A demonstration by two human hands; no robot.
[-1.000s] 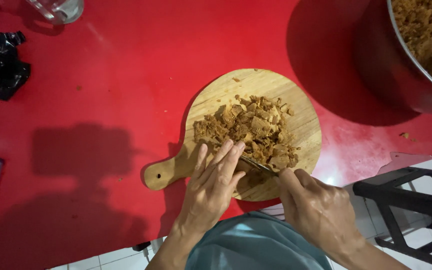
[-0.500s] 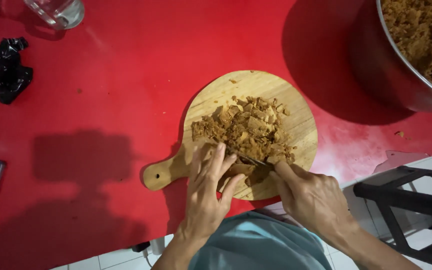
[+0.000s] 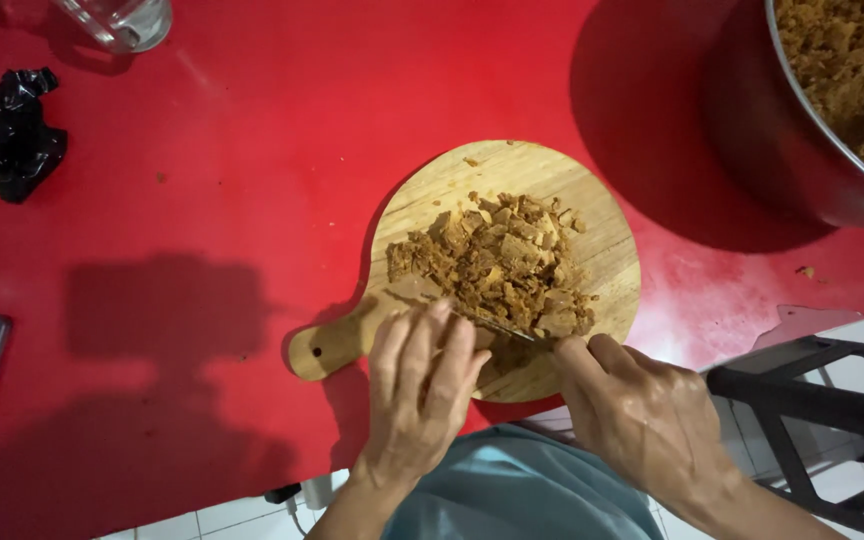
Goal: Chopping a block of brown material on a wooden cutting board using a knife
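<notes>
While right hand [image 3: 642, 415] grips knife [image 3: 502, 328], left hand [image 3: 420, 385] rests flat, fingers spread, beside brown shreds [image 3: 497, 262].

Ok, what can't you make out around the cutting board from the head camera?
- Knife: only a sliver of blade shows; the right hand covers its handle.
- Board near edge: hidden under the left hand.
- Pot: cut off by the right and top edges.
- Glass: cut off by the top edge.

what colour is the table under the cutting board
Bright red. The table under the round wooden cutting board shows best in the head view.
</notes>
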